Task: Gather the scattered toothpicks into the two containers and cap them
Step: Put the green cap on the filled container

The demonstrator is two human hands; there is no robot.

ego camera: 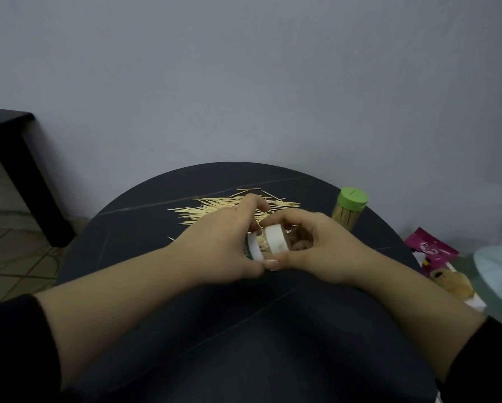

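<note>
A pile of pale toothpicks (215, 209) lies scattered on the far half of a round black table (244, 330). My left hand (229, 242) grips a green cap with a white rim (254, 247). My right hand (311, 245) holds a clear container with a white label band (276, 241), lying on its side, mouth toward the cap. Cap and container nearly touch above the table's middle. A second clear container (348, 212), full of toothpicks and closed with a green cap, stands upright at the table's right edge.
A pink snack packet (431, 251) and a small brown plush toy (453, 283) lie off the table's right side, beside a pale blue object (500, 274). A dark table leg (26, 175) stands at the left. A grey wall is behind.
</note>
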